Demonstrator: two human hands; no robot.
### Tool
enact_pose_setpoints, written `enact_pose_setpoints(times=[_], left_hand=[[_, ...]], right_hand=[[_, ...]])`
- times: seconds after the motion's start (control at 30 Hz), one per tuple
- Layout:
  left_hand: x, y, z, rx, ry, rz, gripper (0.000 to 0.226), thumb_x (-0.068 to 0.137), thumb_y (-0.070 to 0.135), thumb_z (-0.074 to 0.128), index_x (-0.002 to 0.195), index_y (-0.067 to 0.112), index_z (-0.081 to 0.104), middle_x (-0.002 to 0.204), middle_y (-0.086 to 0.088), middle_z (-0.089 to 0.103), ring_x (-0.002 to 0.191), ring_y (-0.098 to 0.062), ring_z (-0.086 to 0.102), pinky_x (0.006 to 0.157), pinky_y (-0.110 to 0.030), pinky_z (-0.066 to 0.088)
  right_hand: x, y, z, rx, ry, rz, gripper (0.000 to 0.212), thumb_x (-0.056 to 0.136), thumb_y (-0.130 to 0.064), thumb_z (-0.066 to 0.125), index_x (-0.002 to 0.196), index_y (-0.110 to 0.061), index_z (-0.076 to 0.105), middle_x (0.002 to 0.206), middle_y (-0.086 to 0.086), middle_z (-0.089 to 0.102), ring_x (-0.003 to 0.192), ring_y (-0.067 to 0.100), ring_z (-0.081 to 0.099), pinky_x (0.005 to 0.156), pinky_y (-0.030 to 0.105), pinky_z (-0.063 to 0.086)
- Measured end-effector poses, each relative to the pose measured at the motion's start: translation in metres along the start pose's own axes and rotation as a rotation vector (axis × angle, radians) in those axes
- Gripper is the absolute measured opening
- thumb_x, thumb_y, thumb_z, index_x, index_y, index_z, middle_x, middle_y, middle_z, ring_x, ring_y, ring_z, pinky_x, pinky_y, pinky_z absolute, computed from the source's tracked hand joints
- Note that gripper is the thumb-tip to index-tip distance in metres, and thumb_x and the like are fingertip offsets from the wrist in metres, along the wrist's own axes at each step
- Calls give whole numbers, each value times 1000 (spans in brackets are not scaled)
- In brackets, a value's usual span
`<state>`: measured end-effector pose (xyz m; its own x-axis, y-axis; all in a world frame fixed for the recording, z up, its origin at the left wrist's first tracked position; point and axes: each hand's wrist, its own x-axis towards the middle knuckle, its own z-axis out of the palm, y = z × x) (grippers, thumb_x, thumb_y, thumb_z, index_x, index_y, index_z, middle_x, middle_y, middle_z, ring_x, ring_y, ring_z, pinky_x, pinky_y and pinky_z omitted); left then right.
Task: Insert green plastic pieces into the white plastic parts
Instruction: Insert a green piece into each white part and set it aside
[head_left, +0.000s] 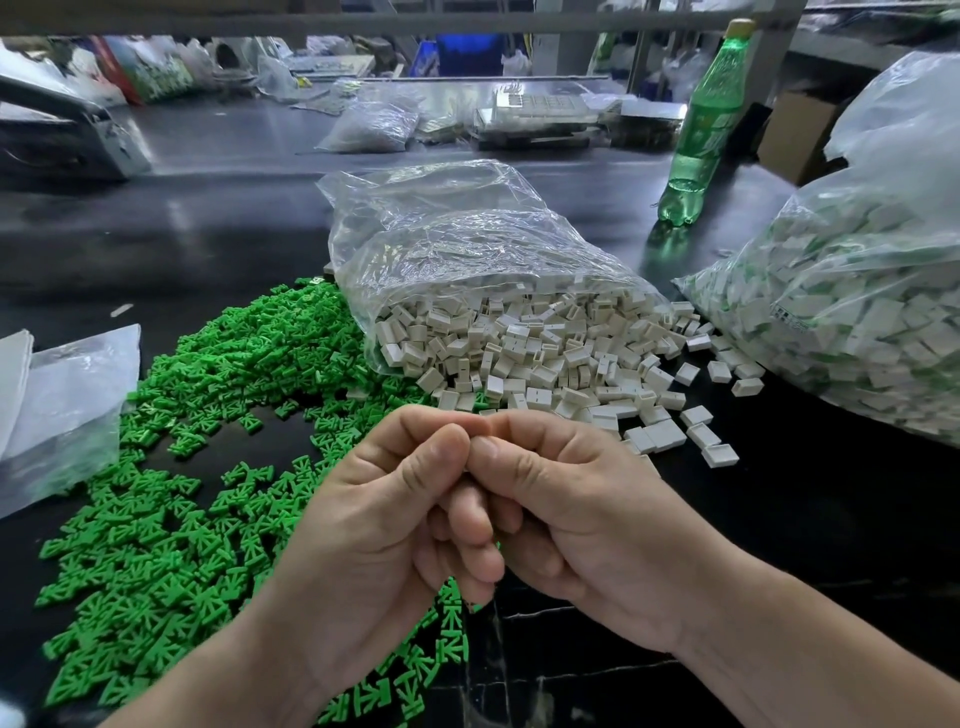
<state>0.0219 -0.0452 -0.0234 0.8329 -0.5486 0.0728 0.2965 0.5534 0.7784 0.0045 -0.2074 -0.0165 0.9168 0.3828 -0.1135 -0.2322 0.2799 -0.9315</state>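
Hands, two, bare, held together above the near part of the black tabletop (779, 519). Left hand (384, 519) and right hand (566, 514) both have their fingers curled inward, with the thumb tips touching each other. Whatever lies between the fingers is hidden, so it cannot be told whether either hand grasps a piece.

1. Large clear plastic sack (857, 291), far right, bulging. It is filled with white blocks, with green showing among them. The small printed label on its side is too small to read.

2. Green plastic pieces (208, 415), a loose heap on the tabletop at left. The heap touches the spill of white parts and runs beneath the left wrist. Each piece is small, flat and bright green, with a crossbar and splayed legs.

3. Crumpled clear plastic bag (467, 249), centre, lying on its side with its mouth toward the hands. White plastic parts (545, 358) fill it and spill onto the tabletop just beyond the knuckles. They are small, off-white, box-shaped housings; some show a narrow slot on one face, others an open end.

4. Flat clear plastic bag (67, 395), left edge, beside the green heap. Contents cannot be made out.

5. Translucent green plastic bottle (701, 130) with a yellow cap, upright behind the sack. Label lettering unreadable.
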Motion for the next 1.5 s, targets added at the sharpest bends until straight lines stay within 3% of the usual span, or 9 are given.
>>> enact_pose_setpoints(times=[0.2, 0.4, 0.57, 0.77, 0.93, 1.0, 1.07, 1.17, 1.5], left_hand=[[2, 4, -1, 70, -69, 52, 25, 88, 20, 70, 112, 12, 65, 75, -19, 69, 61, -29, 71, 53, -33, 58], [-3, 1, -9, 782, 112, 343, 13, 91, 29, 60, 103, 26, 64, 71, -7, 71, 57, -23, 69, 50, -28, 55], [-7, 6, -11, 1168, 188, 439, 16, 86, 41, 62, 102, 40, 61, 78, 12, 71, 65, -10, 69, 54, -21, 55], [-7, 5, -5, 1276, 236, 480, 13, 87, 44, 59, 99, 40, 58, 84, 20, 70, 72, -3, 69, 56, -15, 53], [0, 1, -17, 1608, 154, 320, 43, 93, 53, 46, 135, 48, 45, 124, 37, 51, 117, 12, 48, 85, 2, 39], [5, -3, -18, 1804, 33, 290, 53, 93, 51, 40, 145, 41, 41, 141, 24, 45, 129, 3, 40, 105, -14, 29], [8, -8, -19, 1949, -72, 273, 50, 98, 43, 47, 147, 32, 44, 146, 9, 48, 133, -13, 42, 108, -32, 37], [11, -9, -22, 2063, -106, 247, 42, 96, 29, 58, 138, 27, 56, 140, 1, 57, 127, -23, 50, 96, -49, 47], [15, -3, -25, 1989, 49, 330, 11, 87, 30, 69, 97, 24, 70, 96, 11, 68, 91, -15, 58, 79, -43, 49]], right_hand=[[2, -8, -3, 78, -54, -50, 27, 98, -29, 55, 75, -18, 63, 57, 4, 57, 38, 9, 43, 31, 17, 24], [4, -3, -1, 14, 32, -4, 22, 88, -30, 59, 75, -13, 57, 69, 15, 50, 43, 15, 36, 35, 17, 22], [3, -5, -2, 23, 39, 39, 14, 85, -28, 59, 76, -17, 58, 66, 3, 50, 41, 10, 35, 35, 16, 22], [4, -5, -10, 230, -18, 53, 10, 84, -21, 54, 74, -17, 53, 67, 3, 56, 39, 8, 43, 32, 15, 29], [6, -21, -32, 511, -79, -86, 10, 77, -17, 63, 83, -12, 57, 80, 8, 57, 47, 11, 53, 32, 16, 38], [7, -24, -36, 511, -24, -95, 15, 74, -20, 69, 81, -11, 59, 79, 7, 58, 47, 10, 53, 31, 16, 37], [7, -25, -38, 416, 88, -74, 15, 76, -20, 69, 82, -13, 57, 76, 5, 57, 45, 9, 49, 30, 16, 34], [7, -23, -39, 207, 224, -50, 6, 82, -10, 65, 86, -12, 61, 72, 5, 57, 44, 10, 45, 32, 16, 30], [9, -13, -36, 196, 184, 44, 16, 77, -7, 74, 89, -12, 65, 73, 5, 58, 45, 11, 48, 31, 17, 32]])
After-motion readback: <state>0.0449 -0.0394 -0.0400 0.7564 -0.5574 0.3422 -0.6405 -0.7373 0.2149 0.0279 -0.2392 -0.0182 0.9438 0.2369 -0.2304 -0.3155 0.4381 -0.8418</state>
